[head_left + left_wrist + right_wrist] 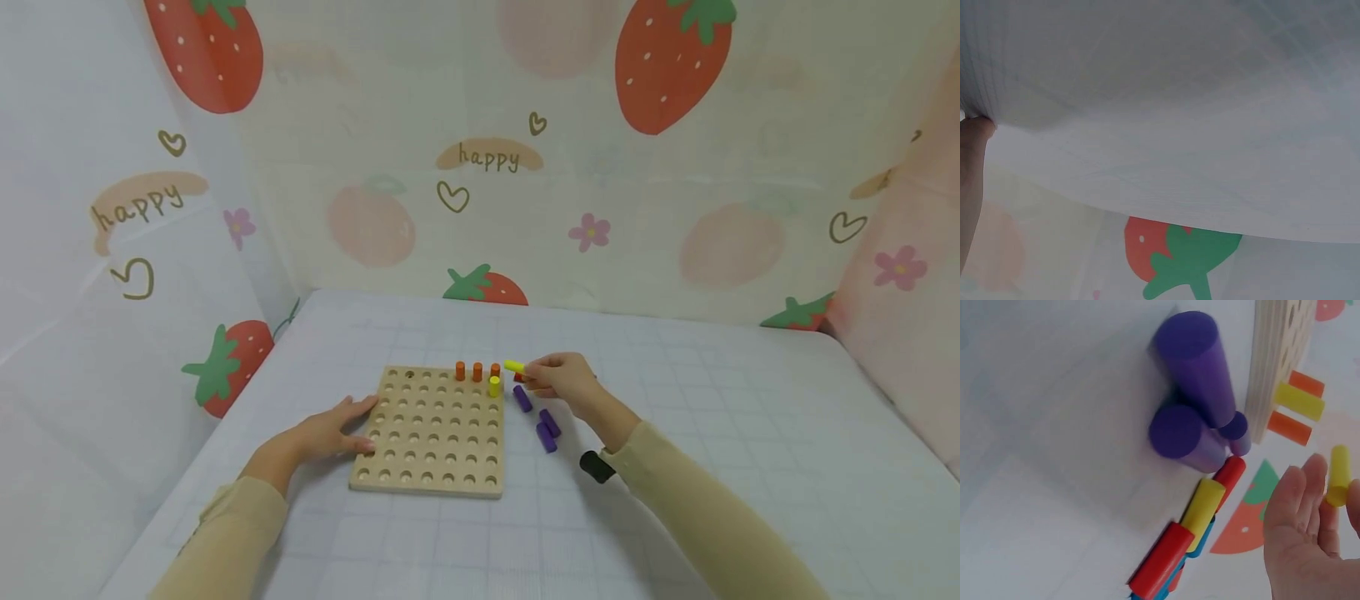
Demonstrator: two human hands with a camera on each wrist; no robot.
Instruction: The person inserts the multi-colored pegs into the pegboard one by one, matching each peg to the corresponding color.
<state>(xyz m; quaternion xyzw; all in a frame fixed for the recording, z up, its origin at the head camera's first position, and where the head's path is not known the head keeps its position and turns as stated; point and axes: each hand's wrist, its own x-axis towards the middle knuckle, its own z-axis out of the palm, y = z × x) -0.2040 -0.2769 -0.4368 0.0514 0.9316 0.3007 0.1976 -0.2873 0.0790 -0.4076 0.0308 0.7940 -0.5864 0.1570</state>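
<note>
My right hand (566, 383) pinches a yellow peg (514, 366) just above the board's far right corner; the right wrist view shows this yellow peg (1339, 478) between thumb and fingers. My left hand (326, 432) touches the left edge of the wooden pegboard (427, 491), its fingers loosely spread. Three orange pegs (477, 372) stand in the far row at the right. Before the rightmost stands another yellow peg (494, 387) in the second row. The left wrist view catches only part of the left hand (972, 144) at its edge.
Three purple pegs (522, 398) lie right of the board. In the right wrist view a red peg (1163, 559), a yellow peg (1204, 505) and blue pegs (1204, 537) lie beyond them. A dark object (597, 467) shows by the right sleeve. A strawberry-printed curtain (480, 225) hangs behind.
</note>
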